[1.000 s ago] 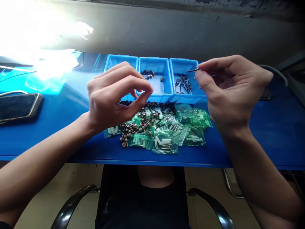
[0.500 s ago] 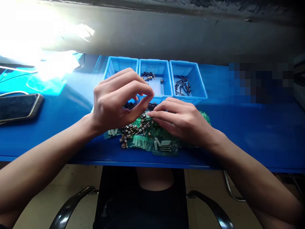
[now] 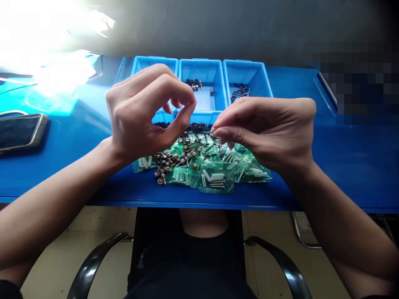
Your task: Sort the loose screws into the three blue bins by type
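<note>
My left hand (image 3: 146, 114) is raised over the left side of a pile of loose screws (image 3: 174, 160), thumb and index fingertip pressed together. Whatever that pinch holds, if anything, is too small to make out. On the other side, my right hand (image 3: 274, 133) pinches a small shiny screw (image 3: 212, 134) between thumb and forefinger, mostly hidden by the fingertips. Silver washer-head screws and dark longer ones make up the pile. Green-tinted plastic packets (image 3: 216, 182) with white plugs and screws lie beneath and around it.
Behind the pile stand three joined blue bins: the left bin (image 3: 156, 62) partly hidden by my hand, the middle bin (image 3: 202, 104) with short screws, the right bin (image 3: 268, 83) with dark long screws. A phone (image 3: 21, 133) lies at left on the blue table (image 3: 62, 174).
My right hand has lifted off the pile and turned, now pinching a small screw. My left hand keeps its pinch. The view has shifted slightly, and more packets show at right.
</note>
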A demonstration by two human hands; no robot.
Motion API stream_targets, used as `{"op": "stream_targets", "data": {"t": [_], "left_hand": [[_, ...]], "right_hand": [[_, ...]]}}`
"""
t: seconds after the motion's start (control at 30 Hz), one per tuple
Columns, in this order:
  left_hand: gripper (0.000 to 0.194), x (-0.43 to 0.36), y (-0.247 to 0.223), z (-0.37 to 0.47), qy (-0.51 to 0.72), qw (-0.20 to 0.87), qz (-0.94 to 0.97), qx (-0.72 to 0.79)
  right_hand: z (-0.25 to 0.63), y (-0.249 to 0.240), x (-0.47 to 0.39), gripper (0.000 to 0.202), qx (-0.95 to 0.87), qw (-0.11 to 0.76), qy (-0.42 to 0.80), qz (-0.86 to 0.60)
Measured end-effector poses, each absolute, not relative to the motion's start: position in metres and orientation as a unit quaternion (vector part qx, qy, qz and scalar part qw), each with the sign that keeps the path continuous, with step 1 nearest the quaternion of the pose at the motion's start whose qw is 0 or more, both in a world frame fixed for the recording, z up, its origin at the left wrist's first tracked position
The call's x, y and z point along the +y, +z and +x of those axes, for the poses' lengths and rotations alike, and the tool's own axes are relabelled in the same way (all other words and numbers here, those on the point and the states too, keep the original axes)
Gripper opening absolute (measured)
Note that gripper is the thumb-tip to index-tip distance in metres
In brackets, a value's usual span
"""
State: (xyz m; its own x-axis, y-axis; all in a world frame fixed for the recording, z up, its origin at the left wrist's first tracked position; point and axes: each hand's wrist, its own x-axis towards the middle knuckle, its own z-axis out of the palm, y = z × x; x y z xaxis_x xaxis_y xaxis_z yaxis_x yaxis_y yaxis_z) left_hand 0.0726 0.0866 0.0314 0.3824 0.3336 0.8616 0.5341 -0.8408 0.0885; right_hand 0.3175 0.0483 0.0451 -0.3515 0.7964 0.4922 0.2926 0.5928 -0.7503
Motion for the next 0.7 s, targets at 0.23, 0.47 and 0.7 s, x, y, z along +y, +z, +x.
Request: {"op": "stream_targets", "data": {"t": [0.23, 0.47, 0.7], "left_hand": [[0.010, 0.090, 0.032, 0.070, -0.498, 0.095, -0.829, -0.238], [0.007, 0.089, 0.033, 0.071, -0.489, 0.103, -0.826, -0.259], [0.003, 0.098, 0.032, 0.064, -0.430, 0.126, -0.847, -0.284]], "right_hand": [[0.316, 0.042, 0.055, 0.018, -0.761, 0.462, 0.308, -0.335], [0.312, 0.045, 0.056, 0.030, -0.705, 0.533, 0.334, -0.328], [0.326, 0.037, 0.059, 0.025, -0.897, 0.338, 0.066, -0.277]]}}
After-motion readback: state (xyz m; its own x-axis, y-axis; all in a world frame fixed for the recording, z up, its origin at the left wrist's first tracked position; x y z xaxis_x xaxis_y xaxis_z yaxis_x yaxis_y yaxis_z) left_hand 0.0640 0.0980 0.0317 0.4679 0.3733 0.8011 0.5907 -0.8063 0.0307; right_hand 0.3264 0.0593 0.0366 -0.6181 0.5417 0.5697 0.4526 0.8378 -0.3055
